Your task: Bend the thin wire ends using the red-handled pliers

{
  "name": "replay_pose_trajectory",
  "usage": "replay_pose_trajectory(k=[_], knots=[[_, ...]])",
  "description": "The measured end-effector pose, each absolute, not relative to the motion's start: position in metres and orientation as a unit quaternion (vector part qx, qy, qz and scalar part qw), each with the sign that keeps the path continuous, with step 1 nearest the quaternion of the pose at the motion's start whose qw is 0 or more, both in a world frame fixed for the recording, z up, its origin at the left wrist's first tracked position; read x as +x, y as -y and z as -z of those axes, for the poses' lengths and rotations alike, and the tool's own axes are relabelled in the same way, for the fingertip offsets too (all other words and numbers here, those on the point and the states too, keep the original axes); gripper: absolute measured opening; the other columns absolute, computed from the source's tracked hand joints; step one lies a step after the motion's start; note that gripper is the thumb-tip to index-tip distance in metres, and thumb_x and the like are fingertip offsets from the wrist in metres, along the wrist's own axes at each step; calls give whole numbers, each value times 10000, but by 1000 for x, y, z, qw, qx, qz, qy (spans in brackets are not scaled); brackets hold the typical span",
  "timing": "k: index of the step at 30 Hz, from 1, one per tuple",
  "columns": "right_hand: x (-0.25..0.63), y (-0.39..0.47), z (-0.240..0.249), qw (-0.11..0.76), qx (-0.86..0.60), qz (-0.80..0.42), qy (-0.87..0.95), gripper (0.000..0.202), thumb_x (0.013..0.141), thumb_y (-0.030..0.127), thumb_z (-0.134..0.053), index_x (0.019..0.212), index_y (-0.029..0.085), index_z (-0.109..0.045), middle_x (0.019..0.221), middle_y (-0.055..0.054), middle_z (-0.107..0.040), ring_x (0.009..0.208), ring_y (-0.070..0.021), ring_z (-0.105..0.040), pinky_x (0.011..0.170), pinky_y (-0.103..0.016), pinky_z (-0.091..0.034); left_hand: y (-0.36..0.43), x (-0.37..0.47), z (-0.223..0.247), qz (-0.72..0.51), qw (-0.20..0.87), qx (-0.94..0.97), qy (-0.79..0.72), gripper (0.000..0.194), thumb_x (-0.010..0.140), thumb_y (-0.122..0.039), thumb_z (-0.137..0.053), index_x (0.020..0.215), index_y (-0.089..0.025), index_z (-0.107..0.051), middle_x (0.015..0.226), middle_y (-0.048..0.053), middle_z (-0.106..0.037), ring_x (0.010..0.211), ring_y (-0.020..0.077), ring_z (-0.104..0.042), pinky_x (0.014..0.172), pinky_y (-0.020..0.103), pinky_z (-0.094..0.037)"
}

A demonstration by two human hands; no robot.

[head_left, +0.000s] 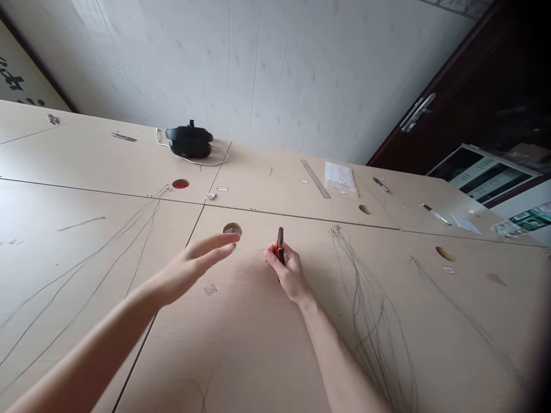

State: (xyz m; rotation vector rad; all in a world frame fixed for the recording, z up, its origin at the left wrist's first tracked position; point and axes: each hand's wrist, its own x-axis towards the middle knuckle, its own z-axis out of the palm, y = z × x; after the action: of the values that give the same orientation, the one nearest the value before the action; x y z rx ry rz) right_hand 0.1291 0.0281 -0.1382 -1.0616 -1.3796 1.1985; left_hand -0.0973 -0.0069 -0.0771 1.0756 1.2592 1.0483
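My right hand [293, 276] is closed around a pair of pliers [281, 244] with red and black handles, jaws pointing away from me. A thin wire [253, 262] runs by my right fingertips; whether they pinch it I cannot tell. My left hand [193, 265] is held above the table, fingers stretched out and apart, with nothing in it. Just beyond its fingertips is a round hole [233, 228] in the tabletop. To the right of my right arm lies a bundle of long thin wires [365, 287] with small shiny ends gathered at the top.
More long wires [124, 235] spread across the left side. Toward the back are a black case [189, 141] with a white cord, a ruler [315, 179], a plastic packet [341, 179] and pens [435, 214]. A bottle [527, 221] lies at the right edge.
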Motion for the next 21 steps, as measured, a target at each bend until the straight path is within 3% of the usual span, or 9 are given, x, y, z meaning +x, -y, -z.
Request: replay_pose_trajectory(k=[3,5,9,11,13,16,21], knots=[[129,-30,140,500,-438,-494,561,287,830,471,-648,790,201,-562,685,29,-489,644,-128,-445,639,-261,-395,-23,-59,85,-417,679,398,-454,399,808,-474,-717,1073,-175,-690,1336,155,-616,1185,280,-604,968,376,-494],[130,-31,141,506,-440,-495,552,293,843,474,-633,786,197,-557,689,25,-501,653,-128,-459,649,-261,-401,-34,-42,92,-393,733,351,-430,443,827,-549,-660,981,-133,-680,1175,175,-682,1039,255,-664,882,370,-535],[130,-32,144,510,-440,-504,540,301,846,477,-629,768,195,-558,676,23,-518,646,-128,-474,641,-261,-401,-30,-41,102,-315,778,314,-443,556,829,-674,-559,827,-127,-658,860,101,-692,721,173,-662,630,269,-542],[130,-32,144,512,-438,-508,536,298,841,476,-633,771,196,-561,675,22,-523,645,-128,-483,645,-261,-407,-19,-47,103,-262,802,331,-423,584,825,-700,-537,813,-129,-662,811,81,-678,624,143,-627,488,213,-466],[130,-32,144,513,-437,-510,534,291,842,465,-635,765,194,-561,680,19,-525,647,-125,-483,647,-259,-409,-6,-50,101,-215,827,347,-387,579,837,-689,-527,796,-127,-660,779,70,-674,485,90,-534,364,180,-306],[130,-31,144,511,-441,-509,535,280,846,449,-633,759,193,-559,689,11,-534,641,-120,-476,617,-250,-401,15,-43,94,-175,871,337,-313,517,875,-620,-531,770,-126,-638,698,42,-653,336,21,-318,330,189,-108],[130,-32,143,505,-456,-485,550,287,851,466,-610,753,203,-548,670,12,-541,609,-120,-490,561,-244,-402,37,-17,70,-167,919,301,-191,475,901,-542,-518,721,-116,-625,563,40,-617,270,19,-205,307,205,-71]])
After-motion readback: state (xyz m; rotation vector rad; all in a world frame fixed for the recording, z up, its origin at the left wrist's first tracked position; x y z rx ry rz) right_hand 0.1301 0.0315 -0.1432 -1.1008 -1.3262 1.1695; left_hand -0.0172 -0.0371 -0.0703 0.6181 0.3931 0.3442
